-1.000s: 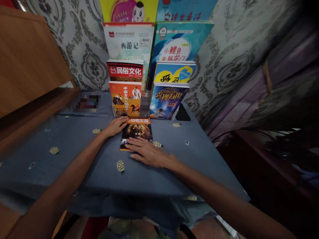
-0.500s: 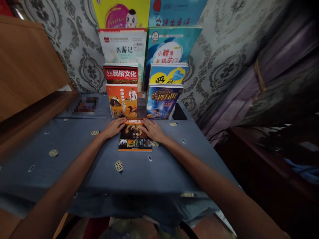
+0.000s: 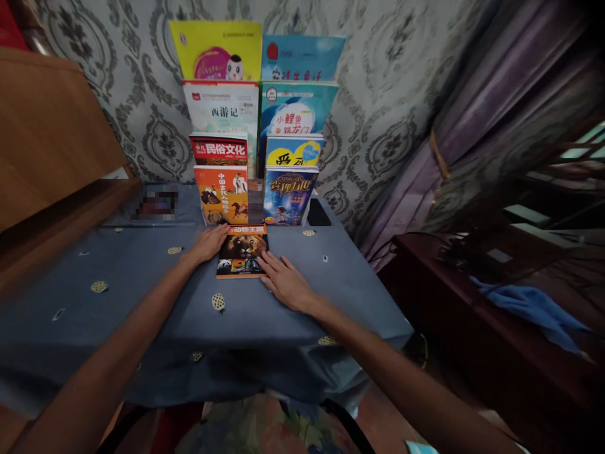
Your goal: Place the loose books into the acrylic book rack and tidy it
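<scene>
A thin book with a lion on its cover (image 3: 243, 246) lies face up on the blue tablecloth. At its upper left corner rests my left hand (image 3: 211, 244), fingers stretched out and touching the edge. My right hand (image 3: 286, 280) lies flat with fingers apart, its fingertips on the book's lower right side. Just behind stand an orange book (image 3: 222, 195) on the left and a dark blue book (image 3: 289, 198) on the right, both upright in the front row of a stepped display.
Taller books rise behind, among them a yellow one (image 3: 217, 47) and a white one (image 3: 222, 113). A black phone (image 3: 319, 212) lies right of the display. A wooden panel (image 3: 51, 139) stands left; a dark red cabinet with a blue cloth (image 3: 529, 309) is at right.
My right hand has slid from the book's top right corner down to its lower right side. My left hand stays at the upper left. The camera view has shifted.
</scene>
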